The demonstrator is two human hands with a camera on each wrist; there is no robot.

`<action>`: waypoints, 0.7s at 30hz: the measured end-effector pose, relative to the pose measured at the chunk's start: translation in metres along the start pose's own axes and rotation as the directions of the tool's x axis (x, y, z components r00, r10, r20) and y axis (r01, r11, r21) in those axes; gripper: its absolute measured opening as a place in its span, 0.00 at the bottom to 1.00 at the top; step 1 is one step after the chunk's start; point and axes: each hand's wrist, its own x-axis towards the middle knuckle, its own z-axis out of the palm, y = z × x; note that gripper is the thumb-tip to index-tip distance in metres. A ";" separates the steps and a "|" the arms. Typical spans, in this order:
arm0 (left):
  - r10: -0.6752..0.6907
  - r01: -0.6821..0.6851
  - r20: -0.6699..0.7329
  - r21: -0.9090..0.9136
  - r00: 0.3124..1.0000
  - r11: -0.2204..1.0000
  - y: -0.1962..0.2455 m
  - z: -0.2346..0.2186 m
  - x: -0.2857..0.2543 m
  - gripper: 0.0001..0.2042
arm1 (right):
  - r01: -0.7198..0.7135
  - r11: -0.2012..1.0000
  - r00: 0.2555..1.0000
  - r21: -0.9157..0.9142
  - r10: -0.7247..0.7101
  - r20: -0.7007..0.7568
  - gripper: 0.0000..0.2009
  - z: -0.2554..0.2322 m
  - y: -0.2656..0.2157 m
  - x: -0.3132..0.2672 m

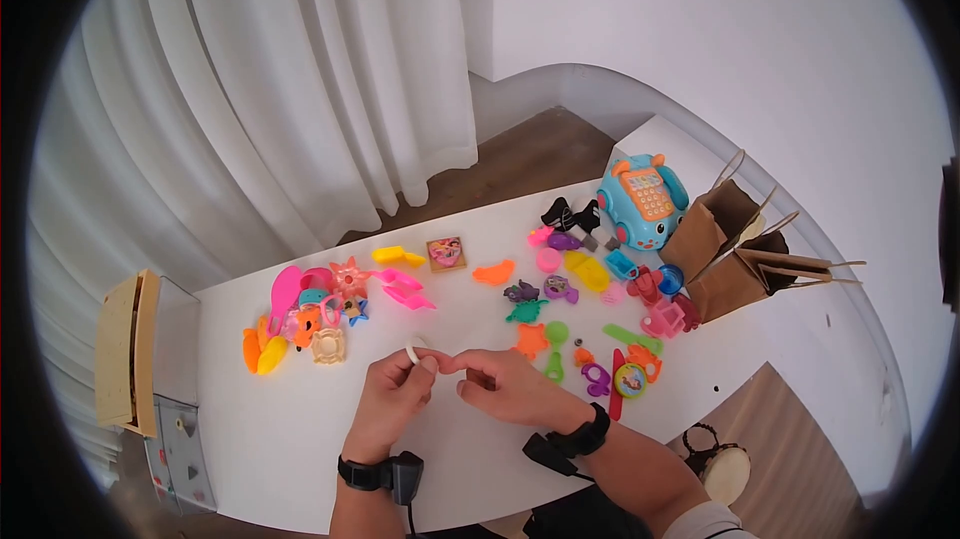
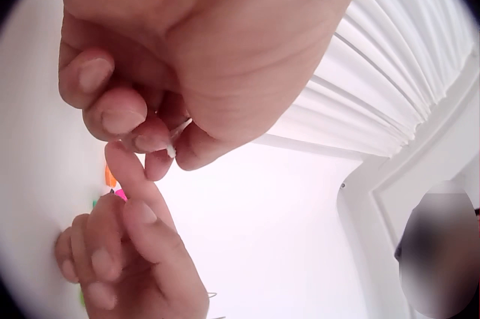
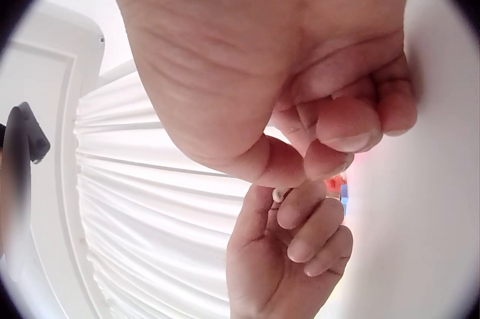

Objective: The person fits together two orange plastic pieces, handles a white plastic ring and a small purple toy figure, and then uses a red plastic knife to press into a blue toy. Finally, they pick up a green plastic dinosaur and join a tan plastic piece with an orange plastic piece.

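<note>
My left hand point(image 1: 393, 394) is raised above the front of the white table. Between its thumb and index finger it pinches a small white curved piece point(image 1: 412, 350), like a bit of band or ring. In the left wrist view only a short white end point(image 2: 172, 151) of that piece shows; in the right wrist view its rounded tip point(image 3: 280, 194) peeks out by the thumb. My right hand point(image 1: 510, 386) comes in from the right, its index finger reaching to the left fingertips. Its thumb stands apart from that finger, and the other fingers are bent.
Toys lie in two groups: a left pile with a pink paddle point(image 1: 286, 289), and a right spread with a green spoon point(image 1: 556, 332). A blue toy phone point(image 1: 640, 204) and brown paper bag point(image 1: 715, 249) stand at the back right. A wooden-lidded box point(image 1: 125, 354) borders the left edge.
</note>
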 end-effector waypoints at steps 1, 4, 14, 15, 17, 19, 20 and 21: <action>0.017 -0.015 -0.046 0.051 0.999 0.999 -0.004 -0.003 0.002 0.10 | -0.001 1.000 1.000 -0.010 0.001 0.005 0.16 0.000 0.000 0.000; 0.095 -0.071 -0.126 0.182 0.987 0.981 -0.015 -0.010 0.008 0.11 | -0.003 0.999 1.000 -0.035 0.004 0.012 0.16 0.000 -0.003 -0.001; 0.424 -0.022 -0.365 0.736 0.829 0.676 -0.027 -0.012 0.013 0.09 | 0.047 0.986 0.999 -0.160 -0.049 -0.011 0.15 0.001 -0.005 -0.001; 0.425 -0.019 -0.369 0.737 0.827 0.676 -0.029 -0.014 0.014 0.09 | 0.049 0.986 0.999 -0.159 -0.051 -0.007 0.15 0.001 -0.005 -0.001; 0.488 0.041 -0.353 0.840 0.798 0.542 -0.032 -0.020 0.013 0.10 | 0.048 0.984 0.999 -0.171 -0.050 -0.010 0.15 0.001 -0.005 -0.002; 0.478 0.071 -0.371 0.842 0.796 0.535 -0.030 -0.019 0.011 0.11 | 0.061 0.983 0.998 -0.172 -0.063 -0.010 0.15 0.001 -0.005 -0.002; 0.470 0.097 -0.385 0.844 0.795 0.527 -0.029 -0.019 0.010 0.11 | 0.072 0.982 0.997 -0.174 -0.076 -0.015 0.15 0.001 -0.005 -0.002; 0.470 0.103 -0.390 0.844 0.792 0.527 -0.031 -0.019 0.011 0.11 | 0.075 0.982 0.997 -0.173 -0.078 -0.009 0.15 0.001 -0.005 -0.002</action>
